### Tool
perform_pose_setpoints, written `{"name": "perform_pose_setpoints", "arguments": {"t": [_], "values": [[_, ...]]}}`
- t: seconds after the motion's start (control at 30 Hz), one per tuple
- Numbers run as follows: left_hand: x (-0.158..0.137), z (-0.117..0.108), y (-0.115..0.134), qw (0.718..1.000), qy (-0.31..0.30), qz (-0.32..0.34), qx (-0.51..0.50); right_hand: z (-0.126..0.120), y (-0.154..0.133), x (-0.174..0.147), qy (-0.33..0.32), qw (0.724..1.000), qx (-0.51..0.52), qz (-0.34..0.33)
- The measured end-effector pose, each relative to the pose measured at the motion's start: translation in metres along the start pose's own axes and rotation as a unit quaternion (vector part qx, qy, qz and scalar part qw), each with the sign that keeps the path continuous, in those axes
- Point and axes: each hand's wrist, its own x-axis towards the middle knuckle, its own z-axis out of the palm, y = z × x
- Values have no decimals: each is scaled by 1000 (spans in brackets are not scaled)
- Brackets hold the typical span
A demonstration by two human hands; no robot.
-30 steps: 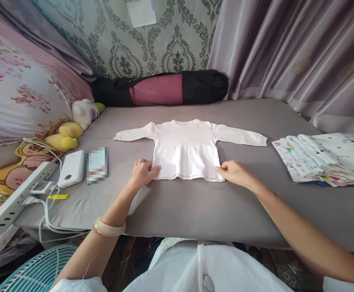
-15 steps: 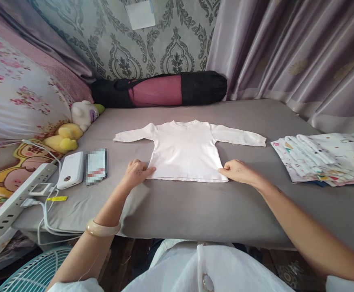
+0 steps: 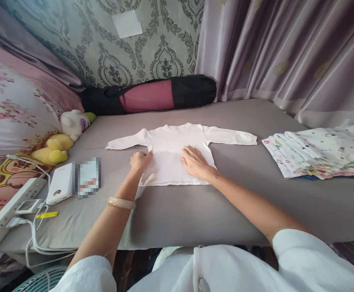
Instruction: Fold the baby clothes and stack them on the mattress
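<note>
White shirt (image 3: 171, 148) spread flat on the grey sheet (image 3: 177, 219), sleeves (image 3: 230, 136) out. Right hand (image 3: 193, 162) open on its front; left hand (image 3: 141, 161) at the side edge, can't tell from here if pinching. Risk: sideways palm drag could ruck the fabric.

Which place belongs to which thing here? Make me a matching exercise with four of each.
1. Left hand
2. Right hand
3. Mat bag
4. Folded clothes

A. By the patterned wallpaper
B. On the body of the long-sleeved top
C. Right of the top, apart from it
D. At the top's left side edge

Pairs: 1-D, 2-B, 3-A, 4-C
</note>
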Motion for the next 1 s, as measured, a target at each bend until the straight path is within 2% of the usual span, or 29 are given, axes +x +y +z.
{"name": "perform_pose_setpoints", "arguments": {"t": [0.17,0.3,0.4,0.47,0.57,0.63,0.7,0.77,0.87,1.0], "values": [[-7,4,6,996,37,-33,68,23,0,6,-24,999,23,23],[-22,8,11,989,84,-2,124,23,8,0,-21,997,11,73],[-28,9,13,982,97,28,157,21,16,-9,2,993,-8,117],[-29,8,14,980,95,39,169,19,23,-15,6,993,-9,114],[-31,4,19,975,92,69,192,10,44,-17,10,998,26,61],[-33,2,28,970,91,105,198,0,64,-15,48,996,56,47],[-38,5,42,968,74,160,176,-11,85,-11,104,990,55,82],[-44,12,61,962,23,237,131,-20,105,-7,120,985,30,116],[-55,31,93,927,-66,361,72,-27,123,-3,92,989,-13,117],[-65,60,123,891,-98,443,31,-28,128,1,49,993,-67,79]]}}
